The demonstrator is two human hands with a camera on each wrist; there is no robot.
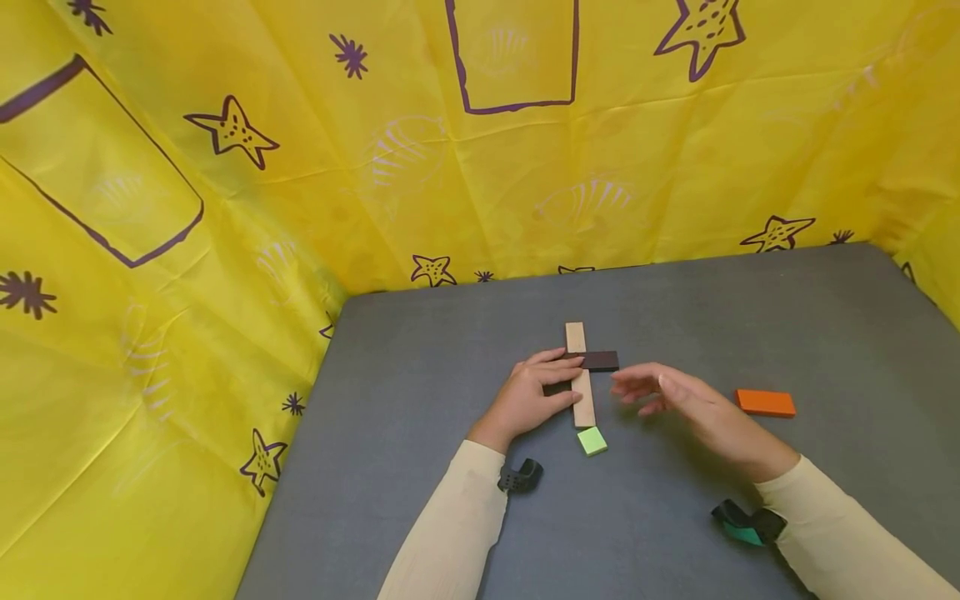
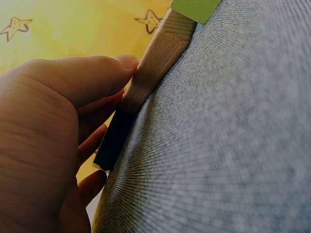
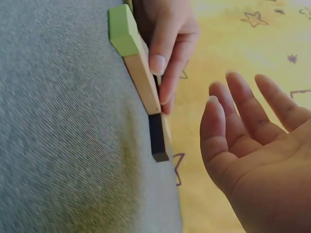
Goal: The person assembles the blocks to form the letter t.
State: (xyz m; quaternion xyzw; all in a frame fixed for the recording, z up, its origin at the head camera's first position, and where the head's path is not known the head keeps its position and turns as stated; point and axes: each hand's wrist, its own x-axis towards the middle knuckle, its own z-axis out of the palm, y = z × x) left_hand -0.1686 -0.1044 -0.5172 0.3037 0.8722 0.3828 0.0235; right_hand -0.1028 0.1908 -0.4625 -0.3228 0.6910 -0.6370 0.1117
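Two pale wooden blocks, a far one [image 1: 574,336] and a near one [image 1: 583,410], lie in line on the grey table, with a dark brown block [image 1: 602,360] crossways between them. At the near block's lower end sits a light green block [image 1: 592,441], a corner of it close to the wood. My left hand [image 1: 528,398] rests over the left part of this arrangement, its thumb on the near wooden block and its extended fingers at the dark one, partly covering it. To the right, my right hand [image 1: 690,408] hovers above the table, fingers relaxed and holding nothing.
An orange block [image 1: 765,402] lies on the table [image 1: 420,367] beyond the right hand. Yellow cloth [image 1: 510,192] with purple starfish drawings rises behind and to the left of the table. Each wrist wears a black strap.
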